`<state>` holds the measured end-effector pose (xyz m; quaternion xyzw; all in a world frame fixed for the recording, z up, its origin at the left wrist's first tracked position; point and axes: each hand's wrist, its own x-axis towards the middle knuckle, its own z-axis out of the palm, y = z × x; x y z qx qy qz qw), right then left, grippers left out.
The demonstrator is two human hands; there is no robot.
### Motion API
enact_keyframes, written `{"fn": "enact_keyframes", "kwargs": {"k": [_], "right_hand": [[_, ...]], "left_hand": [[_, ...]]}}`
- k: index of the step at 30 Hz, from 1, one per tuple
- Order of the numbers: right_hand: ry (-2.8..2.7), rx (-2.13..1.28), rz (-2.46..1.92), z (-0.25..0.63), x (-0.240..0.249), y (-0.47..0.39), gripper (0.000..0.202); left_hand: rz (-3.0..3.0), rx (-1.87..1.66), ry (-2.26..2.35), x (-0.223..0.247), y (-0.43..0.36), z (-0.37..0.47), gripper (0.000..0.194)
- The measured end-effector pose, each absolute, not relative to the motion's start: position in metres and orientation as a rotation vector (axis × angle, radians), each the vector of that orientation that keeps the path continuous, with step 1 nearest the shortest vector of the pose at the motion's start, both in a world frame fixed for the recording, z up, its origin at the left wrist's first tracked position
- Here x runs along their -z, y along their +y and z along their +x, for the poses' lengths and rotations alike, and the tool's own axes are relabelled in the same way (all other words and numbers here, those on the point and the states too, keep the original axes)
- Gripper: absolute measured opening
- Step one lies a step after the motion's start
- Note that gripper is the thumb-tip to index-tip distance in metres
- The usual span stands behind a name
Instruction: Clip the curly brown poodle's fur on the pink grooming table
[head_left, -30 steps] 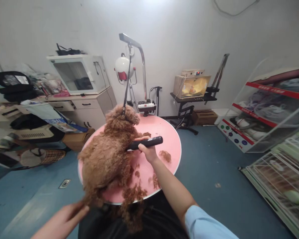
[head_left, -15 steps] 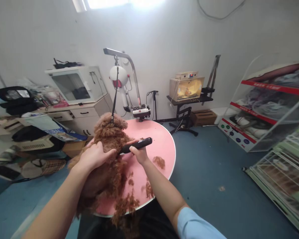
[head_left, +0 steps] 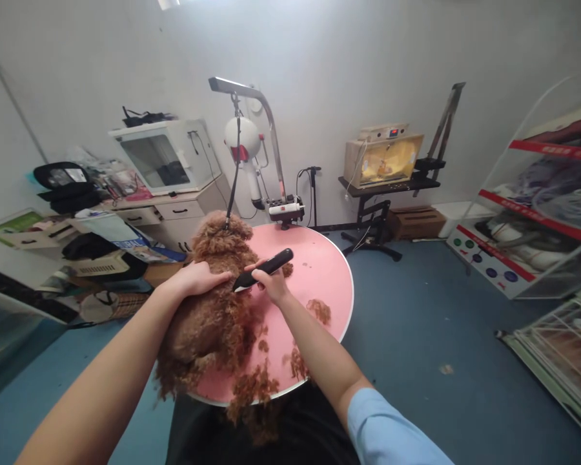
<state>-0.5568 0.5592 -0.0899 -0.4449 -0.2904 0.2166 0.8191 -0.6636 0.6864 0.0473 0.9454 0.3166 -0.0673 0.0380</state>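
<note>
A curly brown dog [head_left: 193, 329] is on the round pink grooming table [head_left: 314, 252], its head turned away from me. A dark strap [head_left: 235, 174] runs from an overhead arm to its neck. My left hand [head_left: 198, 279] is closed over the dog's shoulder, thumb along its back and the other fingers mostly hidden. My right hand [head_left: 271, 284] is wrapped round black hair clippers [head_left: 266, 268]. Their blade end points down-left at the fur on the dog's right side, close to my left thumb; I cannot tell whether it touches. Cut fur clumps [head_left: 254, 387] lie along the table's near edge.
Another fur tuft [head_left: 318, 311] lies on the table's right. The metal grooming arm [head_left: 271, 123] rises at the back, near a white dryer [head_left: 242, 139]. A lit wooden box [head_left: 387, 161] stands behind, right. Shelves [head_left: 527, 206] and a wire cage [head_left: 561, 355] stand farther right.
My view has shifted, so the scene sits differently in the picture. The clippers are tilted more steeply, and their blade end now shows beside the fur. My left hand stays on the dog's shoulder.
</note>
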Motion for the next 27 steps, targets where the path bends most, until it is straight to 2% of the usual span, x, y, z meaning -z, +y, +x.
{"fn": "enact_keyframes", "kwargs": {"k": [4, 9, 17, 21, 27], "right_hand": [[-0.683, -0.558, -0.974, -0.568, 0.091, 0.558, 0.022], [-0.474, -0.390, -0.833, -0.562, 0.079, 0.552, 0.018], [-0.680, -0.454, -0.957, -0.577, 0.081, 0.544, 0.020], [-0.497, -0.334, -0.869, -0.573, 0.071, 0.541, 0.015], [-0.760, -0.317, -1.085, -0.590, 0.075, 0.540, 0.014]], "left_hand": [[2.929, 0.353, 0.962, -0.053, 0.687, -0.663, 0.084], [2.905, 0.324, 0.939, -0.053, 0.688, -0.661, 0.081], [2.953, 0.386, 0.985, -0.058, 0.685, -0.659, 0.090], [2.944, 0.373, 1.003, -0.063, 0.680, -0.659, 0.087], [2.916, 0.345, 1.003, -0.062, 0.683, -0.661, 0.083]]}}
